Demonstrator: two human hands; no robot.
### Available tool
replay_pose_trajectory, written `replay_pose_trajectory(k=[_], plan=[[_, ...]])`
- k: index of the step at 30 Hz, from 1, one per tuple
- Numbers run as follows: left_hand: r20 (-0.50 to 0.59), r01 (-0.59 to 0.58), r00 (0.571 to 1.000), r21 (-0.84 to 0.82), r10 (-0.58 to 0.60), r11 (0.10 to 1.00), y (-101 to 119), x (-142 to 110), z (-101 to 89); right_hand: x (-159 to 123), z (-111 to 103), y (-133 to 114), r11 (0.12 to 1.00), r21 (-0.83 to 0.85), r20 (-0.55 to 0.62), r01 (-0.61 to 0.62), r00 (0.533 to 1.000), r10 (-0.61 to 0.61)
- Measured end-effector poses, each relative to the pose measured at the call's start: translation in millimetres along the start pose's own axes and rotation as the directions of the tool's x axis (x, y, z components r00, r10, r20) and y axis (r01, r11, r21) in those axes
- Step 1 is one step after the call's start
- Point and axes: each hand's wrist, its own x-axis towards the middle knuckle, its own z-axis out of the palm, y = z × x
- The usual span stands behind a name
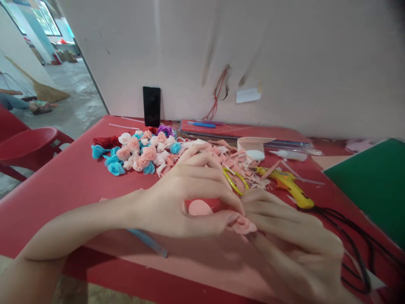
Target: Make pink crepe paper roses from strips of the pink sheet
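Note:
A small pink paper rose is pinched between both hands above the table. My left hand holds its left side between thumb and fingers. My right hand grips it from the right, with fingertips against the petals. Beneath the hands lies a sheet of pink paper. Behind them is a heap of pink paper scraps, with the yellow handles of scissors partly under it. A pile of finished paper roses in pink, white, blue and purple sits to the left.
A yellow glue gun with a black cord lies on the right, near a green board. A black phone leans on the wall. A translucent blue stick lies in front. A red chair stands left; a person's leg shows beyond it.

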Motion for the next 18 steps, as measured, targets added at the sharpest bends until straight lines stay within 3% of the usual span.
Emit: replay_pose_trajectory(k=[5,10,15,18], plan=[[0.026,0.038,0.999,-0.035,-0.037,0.999,-1,2,-1.6,2,-2,1,0.998,-0.048,0.013,0.051,0.999,-0.05],[0.064,0.184,0.983,-0.192,-0.175,0.964,3,2,-1.0,5,-7,3,0.942,-0.269,0.008,0.202,0.978,-0.208],[0.193,0.397,0.917,-0.345,-0.349,0.851,4,1,1.0,7,-14,4,0.811,-0.486,0.137,0.325,0.945,-0.297],[0.307,0.53,0.848,-0.496,-0.433,0.688,2,1,3.2,7,-15,6,0.787,-0.514,0.156,0.34,0.94,-0.304]])
